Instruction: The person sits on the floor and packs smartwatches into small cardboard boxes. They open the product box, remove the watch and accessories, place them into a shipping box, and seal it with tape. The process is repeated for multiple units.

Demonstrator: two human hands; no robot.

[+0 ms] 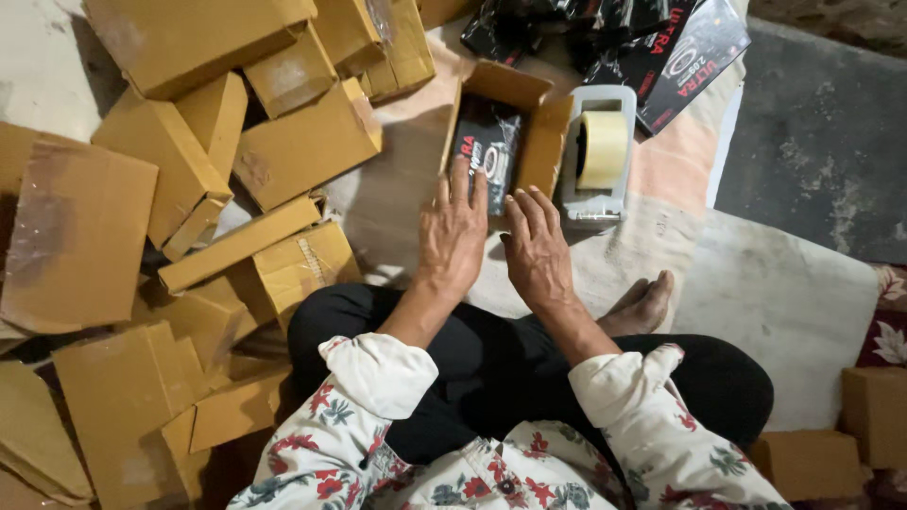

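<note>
An open brown cardboard box [543,127] lies on the floor cloth in front of me, flaps spread. Inside it sits a black plastic-wrapped packet [487,146]. My left hand [452,231] rests flat with its fingertips on the packet's near end. My right hand [536,244] lies beside it, fingers spread, touching the box's near edge. Neither hand grips anything. A grey tape dispenser [597,156] with a roll of tan tape stands just right of the box.
Many brown cardboard boxes [189,170] are piled at the left. More black packets [652,47] lie at the top. My crossed legs and a bare foot [642,302] are below. A few boxes [874,416] sit at the lower right.
</note>
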